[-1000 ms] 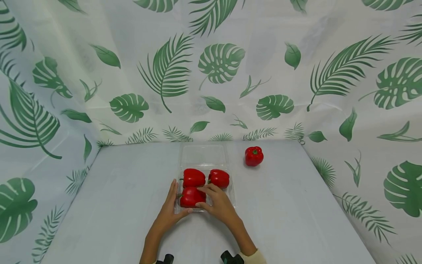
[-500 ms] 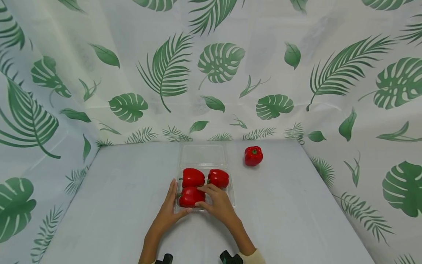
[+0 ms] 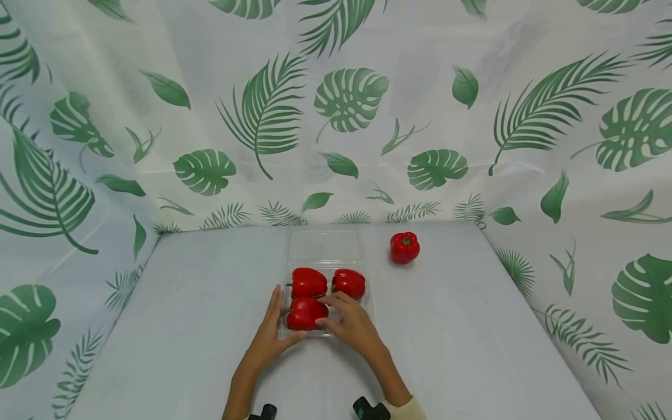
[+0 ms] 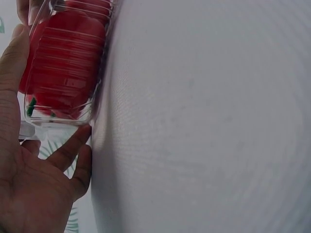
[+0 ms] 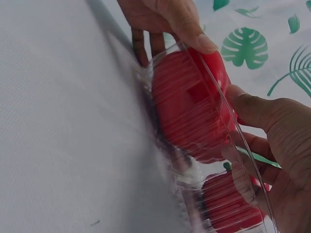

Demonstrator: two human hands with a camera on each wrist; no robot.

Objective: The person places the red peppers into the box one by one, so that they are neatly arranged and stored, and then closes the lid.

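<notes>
A clear plastic clamshell container (image 3: 371, 306) holds three red bell peppers. The front-left bell pepper (image 3: 303, 316) lies on its side, its stem to the left. Around its right end are the thumb and fingers of my right hand (image 3: 358, 331), the thumb pressed to the upper edge of the pepper in the right wrist view. My left hand (image 3: 265, 345) braces the container's front-left corner: fairly straight fingers along the left wall, thumb at the front rim. Behind sit the back-left bell pepper (image 3: 308, 282) and the back-right bell pepper (image 3: 349, 283).
Tipped back behind the base lies the container's open lid (image 3: 322, 248). A loose red bell pepper (image 3: 404, 248) stands stem up to the right of the lid. The white table (image 3: 462, 326) meets a leaf-printed curtain (image 3: 367, 175) at the back and sides.
My right hand has shifted slightly to the right, its fingertips nearer the pepper's right end. The left hand, the container and the peppers stay where they were.
</notes>
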